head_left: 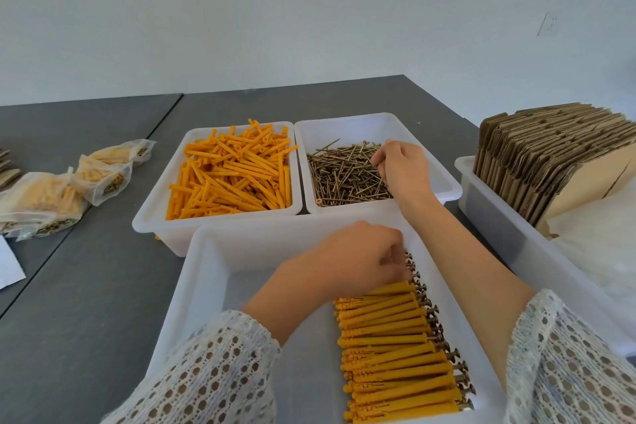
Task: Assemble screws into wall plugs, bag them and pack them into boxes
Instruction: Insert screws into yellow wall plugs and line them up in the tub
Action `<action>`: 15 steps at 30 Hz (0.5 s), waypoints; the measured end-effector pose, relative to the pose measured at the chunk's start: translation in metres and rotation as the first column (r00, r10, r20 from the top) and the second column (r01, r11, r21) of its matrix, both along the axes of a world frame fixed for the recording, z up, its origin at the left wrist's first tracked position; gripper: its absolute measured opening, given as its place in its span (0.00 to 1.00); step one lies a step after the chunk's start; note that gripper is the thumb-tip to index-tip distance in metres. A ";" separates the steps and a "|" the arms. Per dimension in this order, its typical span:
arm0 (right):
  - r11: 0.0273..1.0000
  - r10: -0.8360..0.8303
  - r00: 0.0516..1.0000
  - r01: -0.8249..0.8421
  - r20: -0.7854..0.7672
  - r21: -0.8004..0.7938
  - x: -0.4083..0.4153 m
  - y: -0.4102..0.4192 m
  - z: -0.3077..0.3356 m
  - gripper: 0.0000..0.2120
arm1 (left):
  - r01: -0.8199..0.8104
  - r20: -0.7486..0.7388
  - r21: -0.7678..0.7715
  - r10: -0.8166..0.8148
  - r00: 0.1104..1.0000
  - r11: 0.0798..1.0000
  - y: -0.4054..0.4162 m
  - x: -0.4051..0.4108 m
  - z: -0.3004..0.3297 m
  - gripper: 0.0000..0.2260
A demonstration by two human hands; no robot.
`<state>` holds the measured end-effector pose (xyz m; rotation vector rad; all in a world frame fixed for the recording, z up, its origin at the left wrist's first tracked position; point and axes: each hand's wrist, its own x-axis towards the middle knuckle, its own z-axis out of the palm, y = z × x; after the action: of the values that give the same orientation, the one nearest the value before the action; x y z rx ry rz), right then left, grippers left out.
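A white bin [220, 272] in front of me holds a neat row of orange wall plugs with screws in them [399, 348]. My left hand [358, 258] lies with curled fingers on the far end of that row, at the screw heads. Behind it, one white bin [155, 206] is full of loose orange wall plugs [230, 172]. The bin [444, 182] to its right holds loose brass screws [344, 175]. My right hand [402, 165] reaches into the screws, fingertips pinching at them.
Flattened cardboard boxes [550, 155] stand in a white bin [492, 217] at the right. Filled clear bags [69, 182] lie on the grey table [86, 286] at the left, with a white paper [8, 265] at the left edge.
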<state>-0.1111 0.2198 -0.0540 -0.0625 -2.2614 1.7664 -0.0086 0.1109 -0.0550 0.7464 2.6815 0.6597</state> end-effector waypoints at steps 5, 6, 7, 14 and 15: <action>1.000 -0.001 1.000 0.001 -0.003 0.018 -0.001 -0.002 -0.001 0.21 | 0.006 0.353 -0.462 0.178 0.919 0.887 -0.040 -0.003 0.011 0.13; 1.000 -0.001 1.000 0.001 -0.002 0.026 0.000 -0.002 -0.002 0.21 | 0.033 0.427 -0.489 0.206 0.881 0.872 -0.043 -0.001 0.008 0.12; 1.000 0.001 1.000 -0.001 -0.004 0.031 0.000 -0.002 -0.002 0.21 | 0.052 0.474 -0.493 0.218 0.853 0.868 -0.045 0.000 0.004 0.10; 0.999 0.014 1.000 -0.013 -0.018 0.049 0.002 -0.002 -0.001 0.20 | 0.092 0.564 -0.413 0.175 0.807 0.906 -0.032 -0.001 -0.013 0.13; 0.998 0.016 1.000 -0.015 -0.019 0.055 0.002 -0.002 -0.001 0.20 | 0.098 0.565 -0.410 0.169 0.808 0.907 -0.031 -0.001 -0.013 0.13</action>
<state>-0.1096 0.2181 -0.0548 -0.0168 -2.3008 1.7042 -0.0100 0.0797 -0.0680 0.2959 2.1346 0.2313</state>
